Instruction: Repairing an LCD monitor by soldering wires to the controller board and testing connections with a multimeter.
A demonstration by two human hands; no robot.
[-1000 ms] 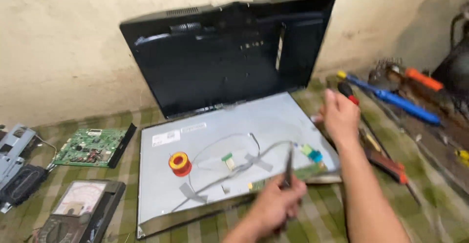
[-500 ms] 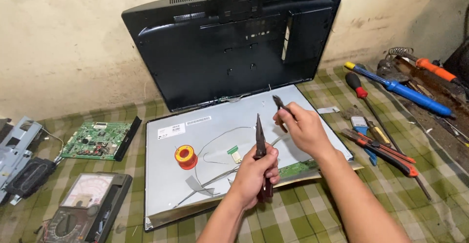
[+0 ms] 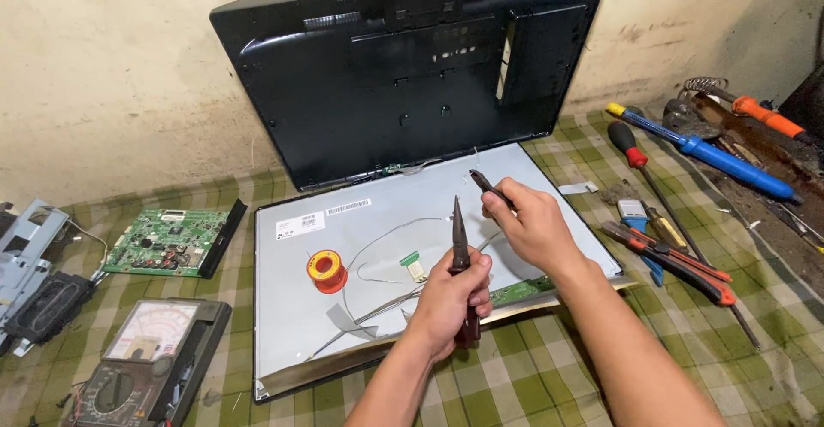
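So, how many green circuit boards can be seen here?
2. One green circuit board lies on the checked cloth, left of the grey panel. A second, narrow board sits at the panel's front edge, partly hidden by the hands.

Upright needle-nose pliers (image 3: 461, 255); tilted dark tweezers (image 3: 489, 188).

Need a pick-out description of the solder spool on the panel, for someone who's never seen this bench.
Start at the grey metal back of the flat screen panel lying on the checked cloth in front of the propped-up black cover. On its left half, beside thin grey wires, stands the solder spool. It is the only small round red-and-yellow thing on the panel; the left hand with its pliers is to its right.
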